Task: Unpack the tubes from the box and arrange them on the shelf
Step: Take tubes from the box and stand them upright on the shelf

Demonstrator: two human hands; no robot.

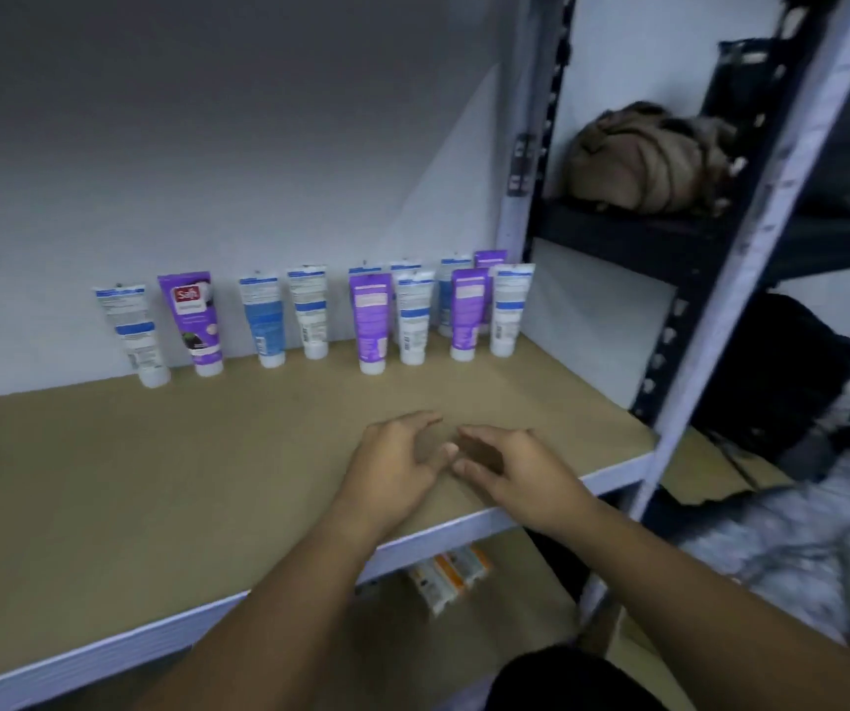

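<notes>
Fingers of both hands [443,469] seemingly empty above shelf [156,484]

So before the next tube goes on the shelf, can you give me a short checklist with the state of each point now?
1. Both hands free: ok. The left hand and right hand hold nothing, above the shelf.
2. Tubes standing: ok, all upright on their caps along the wall.
3. Space for more: ok, bare board in front of the row and to its left.
4. Even row: not ok, tight double rank at the right, wider gaps at the left.
5. Box in reach: cannot tell, no box in view.
6. Packets on the lower level belong to the task: cannot tell.
</notes>
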